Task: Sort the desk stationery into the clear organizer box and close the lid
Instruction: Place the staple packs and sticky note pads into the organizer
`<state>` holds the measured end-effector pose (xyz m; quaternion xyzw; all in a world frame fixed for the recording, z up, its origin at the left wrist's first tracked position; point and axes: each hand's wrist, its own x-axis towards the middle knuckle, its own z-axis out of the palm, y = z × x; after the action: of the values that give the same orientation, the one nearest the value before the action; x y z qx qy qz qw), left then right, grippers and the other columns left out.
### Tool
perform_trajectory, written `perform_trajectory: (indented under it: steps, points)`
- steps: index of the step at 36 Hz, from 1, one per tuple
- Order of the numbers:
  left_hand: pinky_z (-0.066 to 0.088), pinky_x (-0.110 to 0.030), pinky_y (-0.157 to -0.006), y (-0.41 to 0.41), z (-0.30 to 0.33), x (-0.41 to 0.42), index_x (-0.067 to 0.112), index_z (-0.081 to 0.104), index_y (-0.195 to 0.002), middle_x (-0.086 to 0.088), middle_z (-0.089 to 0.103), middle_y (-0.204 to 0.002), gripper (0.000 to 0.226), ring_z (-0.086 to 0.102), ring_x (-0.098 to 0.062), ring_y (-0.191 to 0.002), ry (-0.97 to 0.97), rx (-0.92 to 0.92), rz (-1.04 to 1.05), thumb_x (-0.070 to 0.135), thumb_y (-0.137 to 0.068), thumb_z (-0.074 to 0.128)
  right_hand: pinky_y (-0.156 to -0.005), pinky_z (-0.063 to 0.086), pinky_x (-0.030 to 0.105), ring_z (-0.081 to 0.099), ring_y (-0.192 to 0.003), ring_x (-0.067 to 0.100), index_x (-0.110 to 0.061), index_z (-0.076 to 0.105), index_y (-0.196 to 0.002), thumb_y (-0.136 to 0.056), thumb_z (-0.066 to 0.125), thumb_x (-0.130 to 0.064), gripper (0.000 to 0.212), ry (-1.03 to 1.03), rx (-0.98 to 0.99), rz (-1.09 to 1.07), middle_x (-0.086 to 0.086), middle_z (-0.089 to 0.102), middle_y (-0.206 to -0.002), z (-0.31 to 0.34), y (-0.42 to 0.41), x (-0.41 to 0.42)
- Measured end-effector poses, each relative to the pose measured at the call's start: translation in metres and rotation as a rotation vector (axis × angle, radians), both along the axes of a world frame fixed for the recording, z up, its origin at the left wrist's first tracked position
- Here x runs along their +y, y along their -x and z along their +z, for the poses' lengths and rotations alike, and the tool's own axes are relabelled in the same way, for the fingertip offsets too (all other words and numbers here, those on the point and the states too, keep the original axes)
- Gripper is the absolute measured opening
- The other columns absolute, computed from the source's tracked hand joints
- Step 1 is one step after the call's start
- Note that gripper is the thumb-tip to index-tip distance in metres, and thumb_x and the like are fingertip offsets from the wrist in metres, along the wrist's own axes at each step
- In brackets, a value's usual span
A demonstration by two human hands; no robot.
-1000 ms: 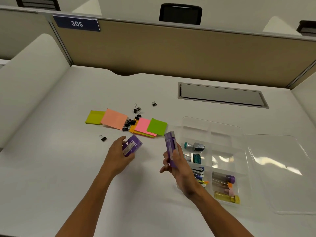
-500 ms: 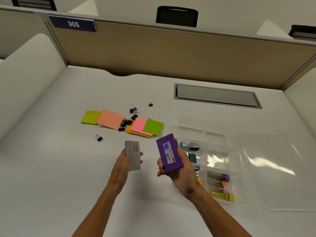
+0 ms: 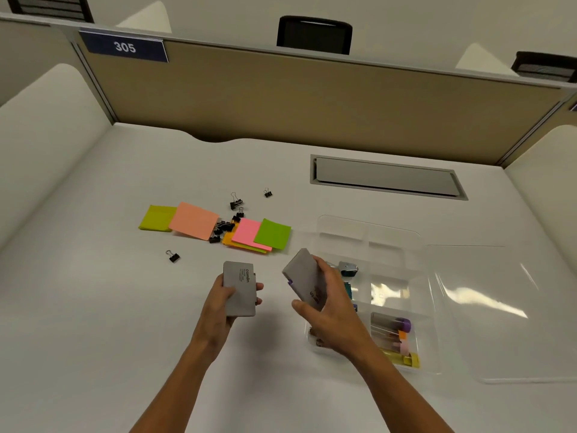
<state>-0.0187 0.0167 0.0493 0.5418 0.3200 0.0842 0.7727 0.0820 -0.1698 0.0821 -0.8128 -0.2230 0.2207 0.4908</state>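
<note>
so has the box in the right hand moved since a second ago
Yes. The right hand turned its box grey side up, and it sits nearer the clear organizer.

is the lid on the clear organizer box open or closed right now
Open. The lid lies flat on the desk right of the organizer box, whose compartments are uncovered with markers showing inside.

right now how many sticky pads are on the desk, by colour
yellow-green: 1
peach: 1
orange: 1, mostly under the pink
pink: 1
green: 1
total: 5
</note>
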Motion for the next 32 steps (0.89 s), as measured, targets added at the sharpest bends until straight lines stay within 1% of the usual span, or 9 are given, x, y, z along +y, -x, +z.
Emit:
perform_trajectory:
  steps: [2,6,8,11,15,18,21,27,32]
  points:
    - [0.056,-0.033,-0.070,-0.001,0.000,0.000,0.019,0.048,-0.132,-0.015,0.070,-0.109,0.053,0.067,-0.030,-0.087,-0.004,0.007,-0.007,0.033,-0.081,0.045,-0.081,0.047,0.012,0.041,-0.116,0.003,-0.046,0.024,-0.137,-0.085,0.073,-0.022,0.076,0.011,-0.036,-0.034,-0.019,0.027,-0.127,0.002,-0.007,-0.007]
    - [0.056,-0.030,-0.064,-0.003,0.000,0.001,0.017,0.048,-0.129,-0.014,0.069,-0.110,0.050,0.070,-0.030,-0.083,-0.027,0.034,-0.019,0.030,-0.080,0.050,-0.077,0.045,0.002,0.043,-0.113,0.006,-0.031,0.032,-0.140,-0.080,0.073,-0.008,0.076,0.030,-0.098,-0.136,-0.009,0.027,-0.126,0.000,-0.029,-0.029]
    - [0.056,-0.030,-0.064,-0.004,0.000,0.002,0.018,0.048,-0.127,-0.013,0.066,-0.114,0.045,0.071,-0.032,-0.084,-0.046,0.046,-0.021,0.030,-0.084,0.053,-0.082,0.048,0.008,0.044,-0.110,0.005,-0.029,0.033,-0.139,-0.080,0.073,-0.005,0.076,0.079,-0.120,-0.176,-0.010,0.024,-0.124,-0.002,-0.040,-0.043]
    - [0.055,-0.029,-0.068,-0.004,-0.002,0.001,0.018,0.050,-0.126,-0.008,0.062,-0.116,0.026,0.072,-0.033,-0.085,-0.062,0.057,-0.016,0.022,-0.100,0.049,-0.097,0.045,0.027,0.038,-0.114,0.014,-0.025,0.034,-0.141,-0.079,0.073,-0.002,0.077,0.196,-0.172,-0.257,-0.009,0.021,-0.125,-0.007,-0.055,-0.063]
    - [0.055,-0.030,-0.070,-0.003,-0.003,0.000,0.018,0.052,-0.123,-0.007,0.063,-0.116,0.022,0.072,-0.033,-0.086,-0.082,0.070,-0.029,0.021,-0.101,0.046,-0.102,0.041,0.037,0.026,-0.121,0.019,-0.027,0.035,-0.141,-0.078,0.075,-0.007,0.077,0.320,-0.175,-0.344,-0.004,0.022,-0.126,-0.016,-0.069,-0.087]
    - [0.055,-0.030,-0.070,-0.004,-0.005,-0.001,0.020,0.053,-0.120,-0.007,0.063,-0.114,0.020,0.072,-0.033,-0.084,-0.093,0.075,-0.032,0.021,-0.102,0.046,-0.098,0.041,0.038,0.030,-0.124,0.022,-0.030,0.033,-0.143,-0.079,0.078,-0.019,0.079,0.372,-0.146,-0.344,-0.001,0.027,-0.129,-0.021,-0.077,-0.104]
    - [0.055,-0.029,-0.069,-0.004,-0.007,-0.004,0.022,0.054,-0.117,-0.006,0.063,-0.113,0.018,0.072,-0.032,-0.083,-0.099,0.078,-0.036,0.022,-0.102,0.046,-0.097,0.047,0.047,0.039,-0.121,0.024,-0.035,0.030,-0.144,-0.078,0.079,-0.027,0.082,0.379,-0.115,-0.343,0.000,0.032,-0.130,-0.022,-0.086,-0.116]
    - [0.054,-0.035,-0.075,-0.003,-0.010,-0.006,0.021,0.053,-0.121,-0.007,0.063,-0.116,0.021,0.072,-0.033,-0.084,-0.095,0.067,-0.039,0.023,-0.102,0.045,-0.102,0.039,0.045,0.035,-0.124,0.029,-0.028,0.036,-0.145,-0.080,0.078,-0.023,0.078,0.590,-0.187,-0.248,0.008,0.037,-0.136,-0.020,-0.104,-0.130]
    - [0.054,-0.035,-0.075,0.000,-0.011,-0.005,0.021,0.054,-0.121,-0.007,0.064,-0.116,0.021,0.072,-0.034,-0.085,-0.085,0.061,-0.031,0.024,-0.102,0.045,-0.103,0.036,0.044,0.038,-0.121,0.030,-0.030,0.034,-0.147,-0.085,0.073,-0.036,0.073,0.743,-0.200,-0.151,0.007,0.043,-0.137,-0.021,-0.110,-0.130]
